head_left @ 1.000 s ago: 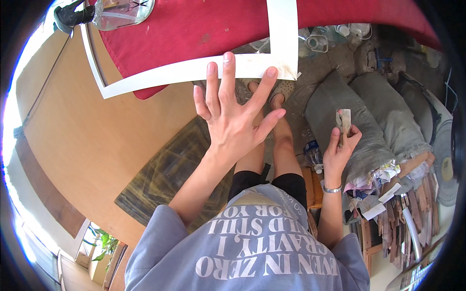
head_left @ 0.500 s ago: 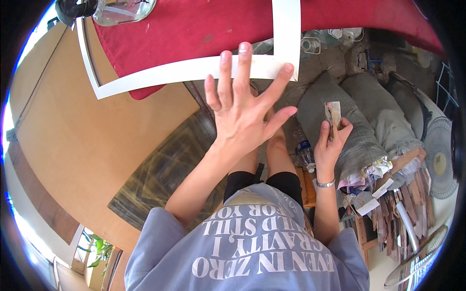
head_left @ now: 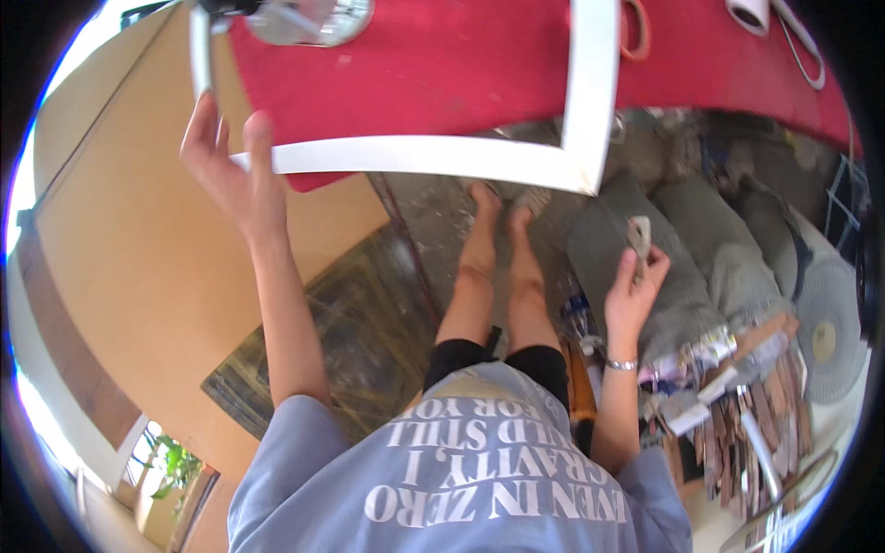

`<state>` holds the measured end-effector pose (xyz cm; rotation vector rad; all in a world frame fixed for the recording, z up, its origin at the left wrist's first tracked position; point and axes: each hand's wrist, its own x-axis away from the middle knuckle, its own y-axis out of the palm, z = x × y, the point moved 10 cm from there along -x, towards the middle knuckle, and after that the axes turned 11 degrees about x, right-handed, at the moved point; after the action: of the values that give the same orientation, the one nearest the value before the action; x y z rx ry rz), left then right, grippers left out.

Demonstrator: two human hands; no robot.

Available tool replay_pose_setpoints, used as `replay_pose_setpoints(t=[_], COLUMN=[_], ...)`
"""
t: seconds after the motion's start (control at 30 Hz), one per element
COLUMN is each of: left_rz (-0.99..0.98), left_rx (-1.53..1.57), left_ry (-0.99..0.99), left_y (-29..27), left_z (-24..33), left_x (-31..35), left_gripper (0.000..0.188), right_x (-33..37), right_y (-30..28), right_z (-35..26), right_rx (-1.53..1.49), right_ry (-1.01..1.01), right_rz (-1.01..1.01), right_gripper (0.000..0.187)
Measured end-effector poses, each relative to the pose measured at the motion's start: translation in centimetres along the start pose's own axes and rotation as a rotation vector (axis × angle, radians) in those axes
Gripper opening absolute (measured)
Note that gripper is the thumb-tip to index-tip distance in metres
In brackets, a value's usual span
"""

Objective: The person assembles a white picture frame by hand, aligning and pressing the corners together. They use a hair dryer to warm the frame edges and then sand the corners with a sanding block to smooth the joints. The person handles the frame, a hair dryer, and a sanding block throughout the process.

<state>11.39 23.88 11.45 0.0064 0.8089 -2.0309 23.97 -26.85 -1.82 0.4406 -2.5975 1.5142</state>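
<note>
A white rectangular frame [head_left: 433, 157] lies over the near edge of a red-covered table, its near side reaching past the cloth. My left hand [head_left: 241, 180] is at the frame's near left corner, fingers on the outer side and thumb on the inner, gripping it; the corner itself is hidden. Off to the right, away from the frame, my right hand [head_left: 636, 290] pinches a small, folded, worn greyish-white piece [head_left: 640, 238] upright between thumb and fingers. What it is made of I cannot make out.
On the red cloth [head_left: 406, 78] stand a clear glass vessel [head_left: 318, 20], an orange-handled tool [head_left: 636, 29] and a white roll [head_left: 749, 14]. Grey sacks [head_left: 627, 267], wood strips [head_left: 737, 452] and a fan [head_left: 827, 323] crowd the right. Large tan boards [head_left: 138, 240] stand left.
My left hand has gone from lying spread on the frame's near right part to its near left corner. The frame appears shifted right in view. My right hand still holds the folded piece.
</note>
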Motion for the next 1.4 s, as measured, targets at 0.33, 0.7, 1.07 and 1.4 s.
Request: replay_pose_setpoints(t=[0.33, 0.7, 1.07, 1.4], left_rz=[0.004, -1.0, -0.924, -1.006], left_rx=[0.557, 0.569, 0.435, 0.444], left_ry=[0.086, -0.21, -0.533, -0.68], left_y=[10.0, 8.8, 17.6, 17.7], left_z=[1.8, 15.0, 10.5, 9.8], left_x=[-11.2, 6.0, 20.0, 19.5], left_gripper=[0.043, 0.059, 0.053, 0.042], right_x=[-1.5, -2.1, -2.0, -2.4], right_y=[-0.9, -1.4, -2.2, -3.7], right_z=[-3.8, -3.3, -2.9, -6.7], right_rx=[-0.088, -0.138, -0.1, 0.008], right_ry=[-0.053, -0.026, -0.091, -0.333], right_rz=[-0.014, 0.01, -0.007, 0.039], right_gripper=[0.036, 0.041, 0.036, 0.037])
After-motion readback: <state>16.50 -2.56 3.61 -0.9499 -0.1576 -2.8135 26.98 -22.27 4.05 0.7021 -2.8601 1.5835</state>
